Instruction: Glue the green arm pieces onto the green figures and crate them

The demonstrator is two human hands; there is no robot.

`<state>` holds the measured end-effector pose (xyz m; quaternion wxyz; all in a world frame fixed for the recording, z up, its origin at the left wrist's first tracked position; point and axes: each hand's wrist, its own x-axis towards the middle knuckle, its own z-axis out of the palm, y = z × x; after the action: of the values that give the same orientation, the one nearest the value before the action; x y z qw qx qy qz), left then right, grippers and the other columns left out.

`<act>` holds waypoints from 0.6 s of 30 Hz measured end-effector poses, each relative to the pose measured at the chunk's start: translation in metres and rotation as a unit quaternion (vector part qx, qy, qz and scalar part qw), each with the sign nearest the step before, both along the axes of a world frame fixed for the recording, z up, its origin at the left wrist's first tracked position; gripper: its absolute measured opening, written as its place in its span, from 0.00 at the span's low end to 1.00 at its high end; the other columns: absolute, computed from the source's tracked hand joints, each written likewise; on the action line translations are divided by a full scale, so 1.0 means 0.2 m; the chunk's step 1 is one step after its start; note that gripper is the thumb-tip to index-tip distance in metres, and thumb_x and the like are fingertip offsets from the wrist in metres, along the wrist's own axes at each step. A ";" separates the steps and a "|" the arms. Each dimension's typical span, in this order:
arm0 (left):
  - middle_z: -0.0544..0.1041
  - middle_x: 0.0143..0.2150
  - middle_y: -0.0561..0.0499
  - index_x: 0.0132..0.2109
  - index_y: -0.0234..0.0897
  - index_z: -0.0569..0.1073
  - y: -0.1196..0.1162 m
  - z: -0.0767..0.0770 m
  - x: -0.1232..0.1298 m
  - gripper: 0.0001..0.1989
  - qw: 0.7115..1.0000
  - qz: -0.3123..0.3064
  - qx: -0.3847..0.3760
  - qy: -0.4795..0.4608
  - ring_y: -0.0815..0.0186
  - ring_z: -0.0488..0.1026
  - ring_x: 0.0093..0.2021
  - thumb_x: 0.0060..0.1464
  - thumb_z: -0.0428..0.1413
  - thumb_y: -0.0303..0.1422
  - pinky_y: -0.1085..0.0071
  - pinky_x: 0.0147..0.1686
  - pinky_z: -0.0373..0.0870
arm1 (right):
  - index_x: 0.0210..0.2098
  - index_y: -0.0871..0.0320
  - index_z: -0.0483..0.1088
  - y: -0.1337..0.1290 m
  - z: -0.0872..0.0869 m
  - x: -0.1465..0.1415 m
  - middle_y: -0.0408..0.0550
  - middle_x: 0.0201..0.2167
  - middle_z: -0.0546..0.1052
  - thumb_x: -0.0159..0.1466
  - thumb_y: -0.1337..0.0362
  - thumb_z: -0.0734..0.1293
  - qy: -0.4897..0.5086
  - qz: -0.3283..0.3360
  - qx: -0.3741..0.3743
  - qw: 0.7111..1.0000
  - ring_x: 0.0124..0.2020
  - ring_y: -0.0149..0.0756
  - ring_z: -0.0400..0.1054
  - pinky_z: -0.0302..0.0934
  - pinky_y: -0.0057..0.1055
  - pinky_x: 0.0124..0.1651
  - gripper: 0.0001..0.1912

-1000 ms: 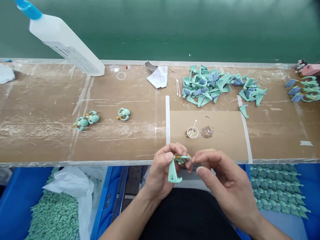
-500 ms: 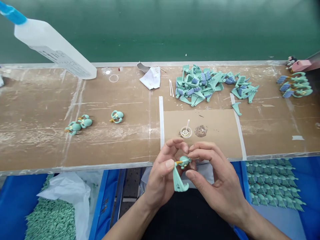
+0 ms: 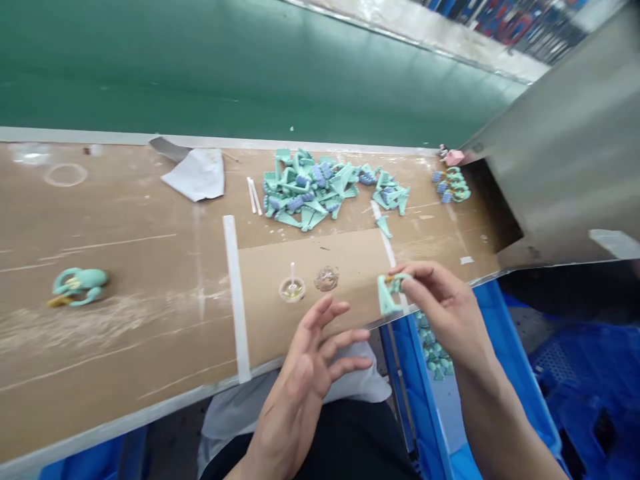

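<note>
My right hand (image 3: 443, 300) pinches a small mint-green toy figure (image 3: 391, 293), with its fan-shaped tail hanging to the left, above the bench's front edge. An orange bit of the figure shows near my fingertips; the rest is partly hidden and blurred. My left hand (image 3: 313, 380) holds nothing, its fingers spread, in front of the bench edge. Beyond it, on the cardboard mat (image 3: 270, 333), stand a small round dish (image 3: 292, 289) with a swab in it and a dark glue-like stain (image 3: 327, 279).
A pile of mint and purple fan parts (image 3: 310, 190) lies at the back, with two cotton swabs (image 3: 254, 195) beside it. Another figure (image 3: 80, 285) lies at left. Finished-looking figures (image 3: 451, 185) stand in a row at right. A blue crate (image 3: 420, 393) holds several figures below the edge.
My hands have parted: the left has let go of the figure and opened, while the right has carried it rightward. My view has turned to the right.
</note>
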<state>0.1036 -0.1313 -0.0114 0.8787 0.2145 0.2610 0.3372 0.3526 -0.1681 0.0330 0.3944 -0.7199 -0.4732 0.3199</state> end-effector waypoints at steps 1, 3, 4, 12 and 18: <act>0.69 0.86 0.41 0.84 0.59 0.75 -0.01 -0.01 -0.01 0.33 1.000 -0.007 0.006 0.011 0.35 0.78 0.74 0.81 0.57 0.59 0.42 0.65 0.86 | 0.51 0.49 0.84 0.02 -0.01 0.11 0.52 0.58 0.89 0.83 0.49 0.75 -0.043 -0.042 0.006 0.998 0.61 0.53 0.85 0.77 0.48 0.66 0.11; 0.72 0.84 0.40 0.82 0.59 0.78 -0.01 -0.03 -0.05 0.32 0.999 -0.024 0.007 0.040 0.36 0.81 0.68 0.80 0.57 0.60 0.45 0.61 0.87 | 0.52 0.50 0.84 0.07 -0.05 0.38 0.50 0.46 0.90 0.81 0.45 0.75 -0.129 -0.132 0.016 0.983 0.48 0.49 0.86 0.79 0.43 0.54 0.15; 0.73 0.82 0.39 0.80 0.57 0.79 -0.01 -0.04 -0.07 0.32 0.998 -0.031 0.009 0.055 0.37 0.82 0.67 0.79 0.58 0.60 0.46 0.59 0.87 | 0.51 0.50 0.84 0.10 -0.08 0.53 0.49 0.41 0.89 0.79 0.44 0.76 -0.171 -0.175 0.025 0.969 0.44 0.48 0.86 0.79 0.41 0.49 0.17; 0.79 0.77 0.37 0.75 0.53 0.84 0.00 -0.05 -0.16 0.30 0.992 -0.027 0.054 0.108 0.40 0.83 0.61 0.77 0.62 0.58 0.50 0.57 0.85 | 0.48 0.55 0.81 0.40 -0.24 1.41 0.53 0.43 0.88 0.72 0.47 0.79 -0.243 -0.288 0.034 0.926 0.41 0.47 0.83 0.81 0.44 0.51 0.19; 0.82 0.73 0.39 0.75 0.55 0.84 0.01 -0.07 -0.22 0.26 0.990 -0.010 0.071 0.122 0.42 0.85 0.58 0.78 0.62 0.53 0.52 0.57 0.84 | 0.55 0.59 0.82 0.51 -0.21 1.48 0.49 0.48 0.87 0.81 0.49 0.79 -0.280 -0.271 0.024 0.921 0.44 0.41 0.84 0.83 0.44 0.53 0.18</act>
<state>0.0600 -0.1302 -0.0261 0.8263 0.3182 0.3396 0.3172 0.6479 -0.0671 -0.0089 0.3345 -0.8711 -0.3587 -0.0256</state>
